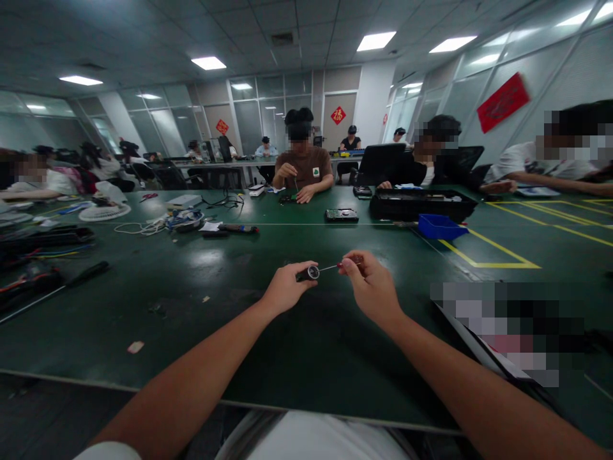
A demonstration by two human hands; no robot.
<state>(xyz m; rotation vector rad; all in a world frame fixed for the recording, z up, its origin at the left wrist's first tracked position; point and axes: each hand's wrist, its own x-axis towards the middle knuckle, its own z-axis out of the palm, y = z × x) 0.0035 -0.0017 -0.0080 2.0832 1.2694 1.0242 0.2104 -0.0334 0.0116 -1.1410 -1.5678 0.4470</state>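
My left hand [285,287] is closed around a short black screwdriver handle [308,273] with a silvery end, held above the green table [201,300]. A thin metal bit [329,268] sticks out of that end toward the right. My right hand [368,284] pinches the bit's reddish far end between thumb and fingers. Both hands hover in front of me, about a hand's width apart, over the middle of the table.
A blue bin [439,227] and a long black tray [421,204] sit at the right; yellow tape lines [498,263] mark the table. Cables and tools [43,255] lie at the left. A black drive-like device [341,215] lies beyond my hands. Several people work across the table.
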